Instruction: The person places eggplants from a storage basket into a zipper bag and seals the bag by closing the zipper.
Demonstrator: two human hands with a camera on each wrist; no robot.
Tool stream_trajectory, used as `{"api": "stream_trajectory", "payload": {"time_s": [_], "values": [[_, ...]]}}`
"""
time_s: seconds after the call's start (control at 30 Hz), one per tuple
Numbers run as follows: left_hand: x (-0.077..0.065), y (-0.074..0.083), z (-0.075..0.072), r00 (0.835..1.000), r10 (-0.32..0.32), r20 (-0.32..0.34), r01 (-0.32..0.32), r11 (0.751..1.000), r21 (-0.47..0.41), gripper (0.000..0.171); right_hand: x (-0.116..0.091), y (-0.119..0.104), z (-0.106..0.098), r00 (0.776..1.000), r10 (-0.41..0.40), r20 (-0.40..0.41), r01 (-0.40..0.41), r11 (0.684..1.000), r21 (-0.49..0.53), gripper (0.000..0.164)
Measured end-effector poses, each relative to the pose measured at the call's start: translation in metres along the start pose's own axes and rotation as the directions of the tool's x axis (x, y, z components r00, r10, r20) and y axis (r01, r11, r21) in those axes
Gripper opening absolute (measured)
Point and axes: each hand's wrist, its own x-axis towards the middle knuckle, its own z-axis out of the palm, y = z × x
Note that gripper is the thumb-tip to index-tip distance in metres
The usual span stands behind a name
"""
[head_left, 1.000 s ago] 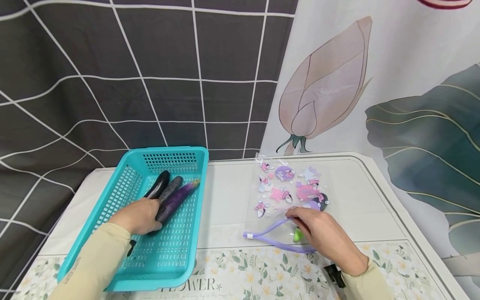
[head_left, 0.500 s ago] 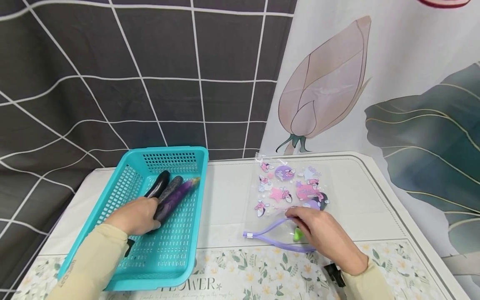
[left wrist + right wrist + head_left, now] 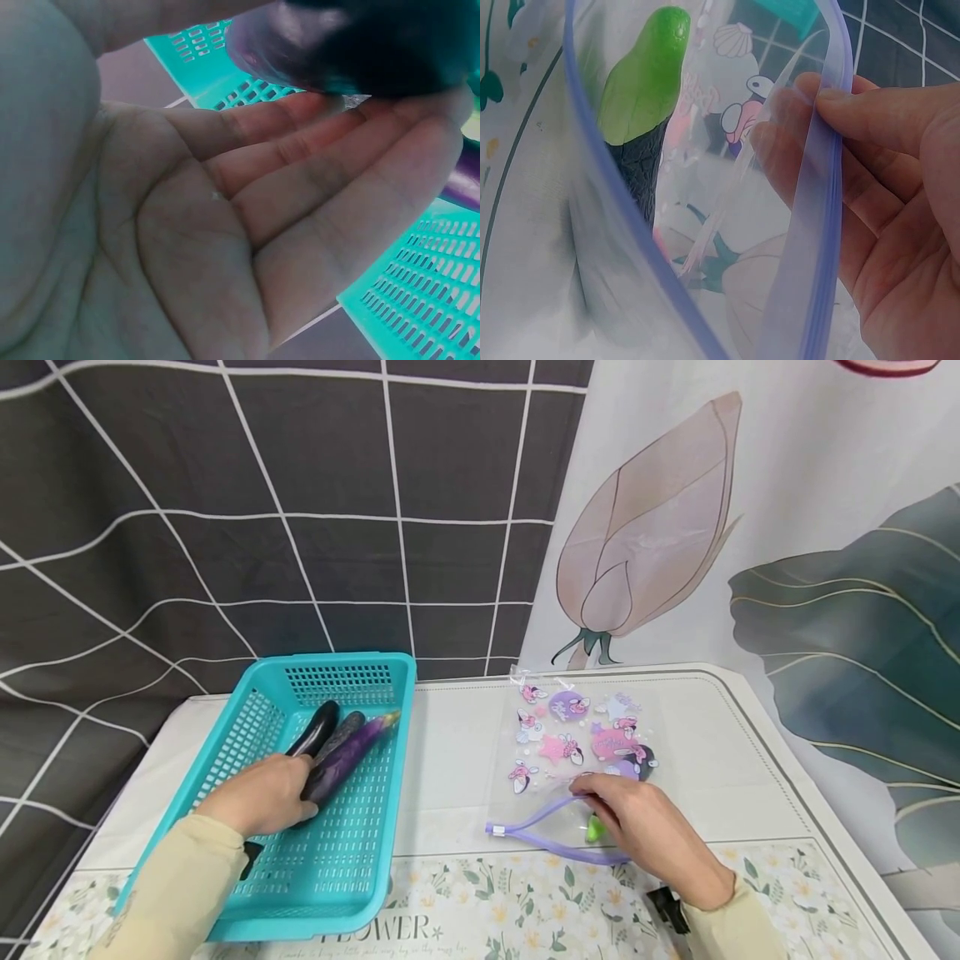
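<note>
My left hand (image 3: 262,793) is down in the turquoise basket (image 3: 337,893), at the near end of three long dark vegetables. They are a glossy black eggplant (image 3: 318,728), a rough-skinned dark one (image 3: 347,732) and a purple eggplant (image 3: 348,762). In the left wrist view, thumb and fingers hold an eggplant's rounded end (image 3: 300,45); cannot tell which of the two it is. My right hand (image 3: 652,822) pinches the edge of a clear printed slider bag (image 3: 551,768), keeping its purple-rimmed mouth apart. Inside lies a dark wrinkled vegetable with a green end (image 3: 649,82).
Both basket and bag rest on a white table (image 3: 450,760) with a floral mat (image 3: 525,902) along its near side. A dark grid curtain (image 3: 337,527) and a white flower-printed curtain (image 3: 660,527) hang behind.
My left hand has shifted slightly left, and the purple eggplant has moved left and a little away with it, closer to the rough dark vegetable. The right hand and bag stay put.
</note>
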Motion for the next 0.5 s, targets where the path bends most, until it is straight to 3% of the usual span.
{"api": "stream_trajectory", "payload": {"time_s": [0.5], "values": [[-0.0077,-0.0006,-0.0067,1.0,-0.001,-0.01,0.001,1.0,-0.009,0.033,-0.0003,0.0,-0.0013,1.0,-0.013,-0.007,0.013,1.0,0.01,0.027]]}}
